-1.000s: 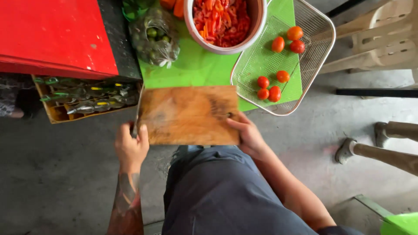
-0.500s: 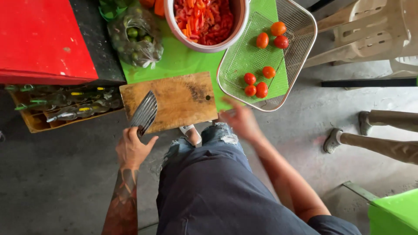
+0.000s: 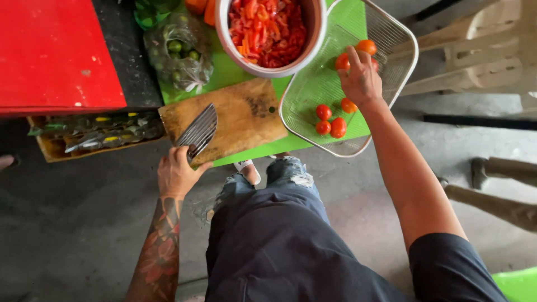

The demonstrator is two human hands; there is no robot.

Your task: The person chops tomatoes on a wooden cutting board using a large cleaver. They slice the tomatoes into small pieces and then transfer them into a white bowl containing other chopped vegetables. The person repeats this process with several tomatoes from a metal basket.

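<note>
My left hand (image 3: 178,174) grips the handle of a broad ridged knife (image 3: 198,132), its blade lying over the near left corner of a wooden cutting board (image 3: 238,114). My right hand (image 3: 361,78) reaches into a wire mesh basket (image 3: 400,67) and rests on tomatoes (image 3: 342,61) at its far side; whether the fingers have closed on one I cannot tell. Three more small red tomatoes (image 3: 330,120) lie in the basket's near part. A pale bowl (image 3: 224,39) full of chopped red tomato pieces stands behind the board.
A green mat (image 3: 246,151) covers the low table under the board, bowl and basket. A clear bag of small green fruit (image 3: 179,53) lies to the left, beside a red lid (image 3: 53,53). A crate of bottles (image 3: 89,134) sits below. Plastic chairs (image 3: 492,50) stand to the right.
My right hand left the board's near edge and reached forward into the basket onto the tomatoes. My left hand lifted the knife so its blade shows flat over the board's corner.
</note>
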